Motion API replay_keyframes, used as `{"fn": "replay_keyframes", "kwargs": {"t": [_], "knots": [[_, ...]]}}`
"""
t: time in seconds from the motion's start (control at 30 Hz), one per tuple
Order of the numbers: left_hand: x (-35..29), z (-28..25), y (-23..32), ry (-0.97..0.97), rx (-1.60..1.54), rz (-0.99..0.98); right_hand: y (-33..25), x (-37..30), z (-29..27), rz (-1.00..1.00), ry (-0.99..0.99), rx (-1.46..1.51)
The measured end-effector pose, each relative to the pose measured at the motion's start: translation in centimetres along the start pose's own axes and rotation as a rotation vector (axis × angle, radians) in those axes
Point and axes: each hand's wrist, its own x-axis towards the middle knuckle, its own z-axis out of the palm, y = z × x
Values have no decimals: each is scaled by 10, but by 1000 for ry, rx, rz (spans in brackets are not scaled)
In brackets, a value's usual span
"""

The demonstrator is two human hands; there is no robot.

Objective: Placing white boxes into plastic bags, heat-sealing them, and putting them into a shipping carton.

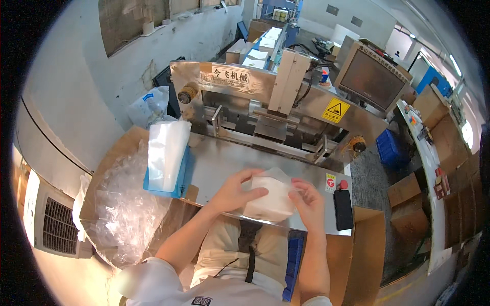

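Over the near edge of the metal worktable (224, 158), I hold a white block-shaped packet (270, 200) between both hands. Thin translucent film sticks up at its far end; what is inside cannot be made out. My left hand (239, 190) grips its left side, thumb lying on the top face. Against the right side presses my right hand (307, 200), its thumb at the edge and its fingers bent near the far corner. Left of my hands, a blue bin (181, 176) carries a stack of clear flat plastic bags (166, 153).
A metal machine (275, 109) with a raised crossbar stands behind the table. At the table's right are a red button (343, 184) and a black phone (344, 210). A large carton (92, 199) of crumpled clear film is at left; an open cardboard box (365, 250) is at right.
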Motion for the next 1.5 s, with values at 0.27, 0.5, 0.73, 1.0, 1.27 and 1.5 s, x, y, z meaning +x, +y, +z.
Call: {"fn": "replay_keyframes", "kwargs": {"t": [0.27, 0.5, 0.73, 1.0, 1.27, 1.5], "knots": [[-3, -3, 6, 66, -24, 67, -9, 3, 2, -115, 136, 16], [-2, 1, -2, 129, -101, 8, -7, 2, -10, -86, 275, 29], [-8, 29, -30, -31, 44, 26, 59, -16, -19, -187, 64, -67], [3, 40, -33, -80, -193, 10, -13, -19, 25, -70, -121, 75], [5, 23, 12, -92, -12, -109, -20, -15, 7, -60, -25, -87], [0, 28, 7, -91, -220, -172, -17, -16, 1, 35, 64, 196]]}}
